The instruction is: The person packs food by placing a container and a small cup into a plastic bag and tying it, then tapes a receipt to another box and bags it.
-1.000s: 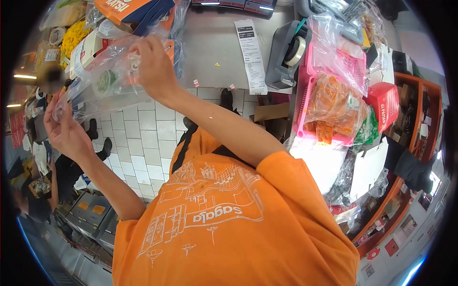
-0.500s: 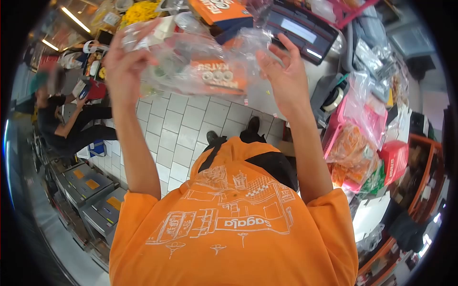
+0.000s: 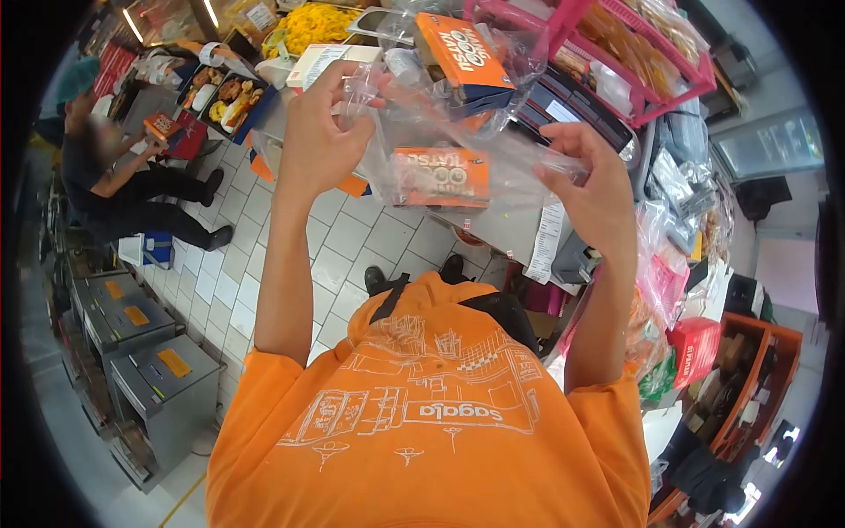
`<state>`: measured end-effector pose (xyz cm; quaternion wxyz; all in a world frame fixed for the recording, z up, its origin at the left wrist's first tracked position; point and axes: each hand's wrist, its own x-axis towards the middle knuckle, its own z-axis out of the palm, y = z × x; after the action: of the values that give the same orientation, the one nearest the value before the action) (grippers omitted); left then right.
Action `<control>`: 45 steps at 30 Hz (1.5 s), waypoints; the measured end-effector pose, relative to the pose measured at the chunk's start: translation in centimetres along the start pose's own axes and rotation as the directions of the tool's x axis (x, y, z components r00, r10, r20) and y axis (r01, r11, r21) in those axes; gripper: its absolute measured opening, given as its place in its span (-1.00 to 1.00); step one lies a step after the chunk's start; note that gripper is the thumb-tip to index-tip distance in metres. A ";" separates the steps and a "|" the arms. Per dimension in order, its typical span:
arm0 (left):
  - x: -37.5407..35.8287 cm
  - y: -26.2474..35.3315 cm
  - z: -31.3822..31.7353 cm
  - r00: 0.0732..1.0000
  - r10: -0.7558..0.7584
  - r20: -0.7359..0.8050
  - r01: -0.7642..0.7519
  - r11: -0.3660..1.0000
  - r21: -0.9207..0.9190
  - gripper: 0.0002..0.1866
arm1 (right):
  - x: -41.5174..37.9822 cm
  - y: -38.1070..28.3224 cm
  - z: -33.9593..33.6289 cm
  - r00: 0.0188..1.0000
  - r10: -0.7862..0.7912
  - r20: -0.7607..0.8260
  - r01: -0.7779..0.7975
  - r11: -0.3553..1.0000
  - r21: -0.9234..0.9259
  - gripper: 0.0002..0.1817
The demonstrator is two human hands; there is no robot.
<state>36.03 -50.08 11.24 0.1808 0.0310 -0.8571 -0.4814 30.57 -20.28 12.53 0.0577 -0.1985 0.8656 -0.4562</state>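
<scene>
A clear plastic bag [image 3: 519,180] is stretched between my two hands over the counter's edge. Inside or right behind its film shows an orange printed box [image 3: 440,176]. My left hand [image 3: 327,132] pinches the bag's left edge near the top. At the opposite edge, my right hand [image 3: 591,180] has thumb and fingers closed on the film. Just beyond the bag, a second orange box with a dark blue base [image 3: 462,53] stands on the counter in clear plastic. A white carton [image 3: 321,63] lies behind my left hand.
A dark touchscreen terminal [image 3: 572,110] and a pink basket [image 3: 607,75] stand behind the bag. A paper receipt [image 3: 547,242] hangs by the counter edge. Open food boxes [image 3: 231,101] sit at the left; a co-worker [image 3: 110,167] there holds an orange box. Grey cabinets [image 3: 163,378] line the left.
The view has shifted. My left hand has come rightward, and my right hand, its fingers more spread before, now closes on the bag's edge. The co-worker's orange box and the receipt now show.
</scene>
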 end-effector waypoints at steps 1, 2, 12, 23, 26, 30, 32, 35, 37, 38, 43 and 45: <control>-0.3 -0.6 0.1 1.000 -0.005 -0.013 0.005 1.000 0.003 -0.50 | -0.3 -0.3 -0.7 0.999 0.016 0.038 -0.015 0.999 -0.044 -0.63; -0.6 -1.5 0.1 0.998 0.030 -0.050 -0.033 0.998 -0.053 -0.52 | -0.6 -0.4 -0.8 0.999 0.001 0.047 0.001 0.999 -0.041 -0.63; -1.3 0.8 -1.5 0.999 0.000 0.041 -0.003 0.997 0.082 -0.38 | -2.2 -2.8 0.8 0.988 0.088 -0.127 -0.097 0.993 -0.070 -0.66; -29.2 -14.5 -5.0 0.597 -0.658 -0.459 0.676 0.721 -0.154 -0.58 | -3.2 -8.1 13.3 0.752 -0.224 0.621 -0.231 0.792 0.566 -0.58; -28.5 -17.5 -7.3 0.511 -0.778 -0.366 0.735 0.616 -0.282 -0.61 | -0.1 -7.9 22.7 0.576 -0.290 0.764 -0.382 0.731 0.566 -0.45; -24.3 -21.0 -11.8 0.674 -0.727 -0.133 0.685 0.682 -0.255 -0.58 | 2.5 -10.2 36.8 0.613 -0.359 0.704 -0.255 0.753 0.606 -0.42; -23.5 -23.3 -14.6 0.811 -0.578 -0.089 0.562 0.813 -0.152 -0.59 | 4.4 -11.5 42.6 0.687 -0.319 0.653 -0.232 0.754 0.614 -0.42; -23.2 -27.2 -17.7 0.762 -0.647 -0.032 0.582 0.706 -0.404 -0.64 | 7.3 -12.5 46.0 0.780 -0.179 0.600 -0.273 0.764 0.584 -0.43; -23.1 -29.5 -19.8 0.677 -0.736 -0.029 0.586 0.562 -0.584 -0.66 | 8.0 -13.7 47.7 0.751 -0.132 0.648 -0.299 0.806 0.510 -0.36; -22.9 -30.2 -21.2 0.577 -0.816 -0.035 0.539 0.413 -0.734 -0.67 | 7.4 -15.2 49.1 0.747 -0.119 0.654 -0.309 0.809 0.500 -0.36; -19.8 -34.9 -25.4 0.615 -0.789 -0.007 0.610 0.480 -0.631 -0.67 | 6.4 -18.7 56.8 0.878 0.082 0.471 -0.371 0.738 0.563 -0.04; -19.1 -35.9 -26.2 0.675 -0.737 0.024 0.609 0.538 -0.582 -0.67 | 7.4 -17.6 56.8 0.919 0.161 0.360 -0.359 0.723 0.591 -0.04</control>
<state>58.36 -86.23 -11.79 0.0763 0.3614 -0.5761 -0.7292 44.90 -75.63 -5.31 0.3098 -0.1047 0.6564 -0.6798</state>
